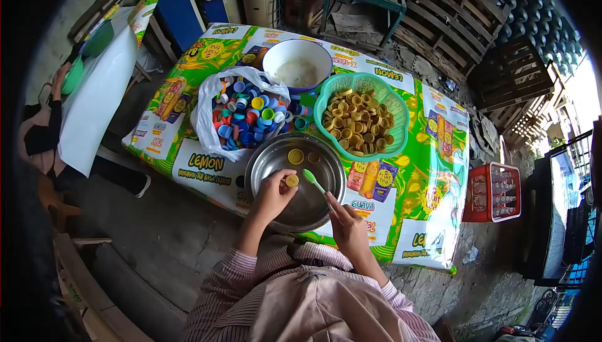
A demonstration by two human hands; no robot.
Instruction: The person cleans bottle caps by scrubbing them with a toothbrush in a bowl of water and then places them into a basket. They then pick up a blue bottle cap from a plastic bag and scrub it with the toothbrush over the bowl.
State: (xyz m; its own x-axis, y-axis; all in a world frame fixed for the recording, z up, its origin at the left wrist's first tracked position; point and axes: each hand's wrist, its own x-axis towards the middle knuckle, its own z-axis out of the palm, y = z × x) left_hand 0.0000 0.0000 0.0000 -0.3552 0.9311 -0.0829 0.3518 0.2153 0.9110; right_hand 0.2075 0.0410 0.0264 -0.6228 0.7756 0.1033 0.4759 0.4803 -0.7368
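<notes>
My left hand [274, 193] pinches a yellow bottle cap [291, 181] over the left part of a steel bowl [338, 176]. In my right hand [348, 226] is a light green toothbrush [310, 177], its head pointing toward the cap but apart from it. Another yellow cap [295, 156] lies in the bowl, with a dim ring-like shape beside it. Behind the bowl, a mint green plastic basket [401, 130] holds many yellow-brown caps [357, 119]. Left of it, a white plastic bag [205, 119] is full of mixed coloured caps [248, 116].
A white basin [298, 60] with a dark rim stands at the table's back. A printed green and white cover [417, 185] spreads over the table. At far left, another person's hand [61, 78] is by a green bowl [74, 77]. A red bottle crate [492, 191] stands right.
</notes>
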